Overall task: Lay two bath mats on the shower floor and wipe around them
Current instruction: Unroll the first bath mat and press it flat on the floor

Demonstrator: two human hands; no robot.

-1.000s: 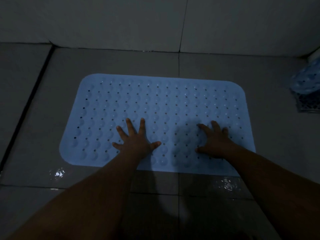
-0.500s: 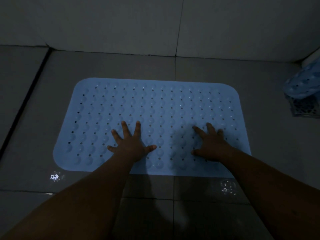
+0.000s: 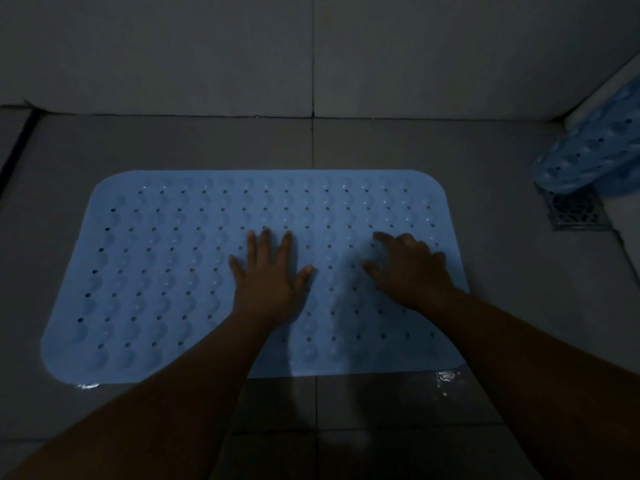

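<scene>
Fingers [image 3: 265,242] of our left hand [image 3: 268,278] lie spread and flat on the blue bath mat [image 3: 166,265], grasping nothing; our right hand [image 3: 412,268] rests toward the mat's right edge, its fingers half curled and also released. The mat lies flat on the shower floor [image 3: 519,306], short of the back wall [image 3: 450,53]. Water glints on the tile at the mat's two near corners, so we judge the mat could skid or trap water under its cups if we press unevenly. The second mat [image 3: 595,157] sits bunched in the corner to the right of the mat, partly over the drain grate [image 3: 575,211]. Bare tile shows all round the mat, broader on its right side.
</scene>
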